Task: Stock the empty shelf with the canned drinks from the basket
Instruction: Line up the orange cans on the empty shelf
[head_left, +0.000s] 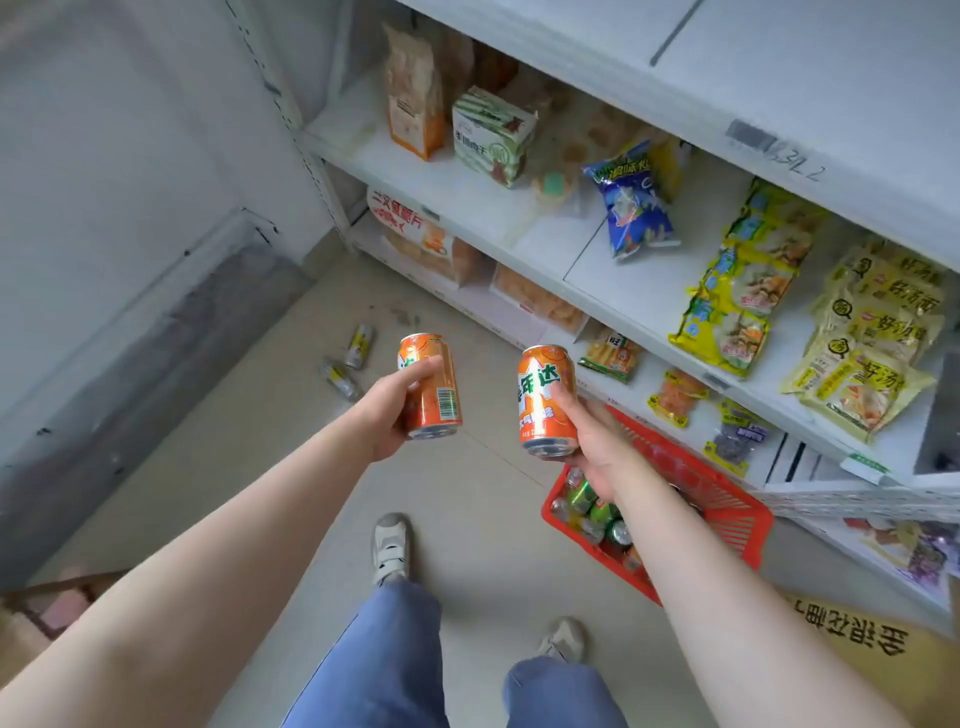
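The orange can (546, 400) held in the right hand (597, 441) is showing large white characters ending in "达"; the smaller print beneath is too blurred to read. The orange can (430, 387) in the left hand (387, 410) is showing a barcode, its digits unreadable. A white packet (410, 228) on the lower shelf is bearing red characters, roughly "二汶鱼脆片". The green-and-white box (491, 136) is carrying dark characters, partly legible as "手撕". Yellow packets (872, 332) at the right are reading "好汤面". Handwriting on the upper shelf edge (795, 161) is reading something like "33L2". Black characters on the cardboard (852, 631) on the floor are lying upside down, unreadable
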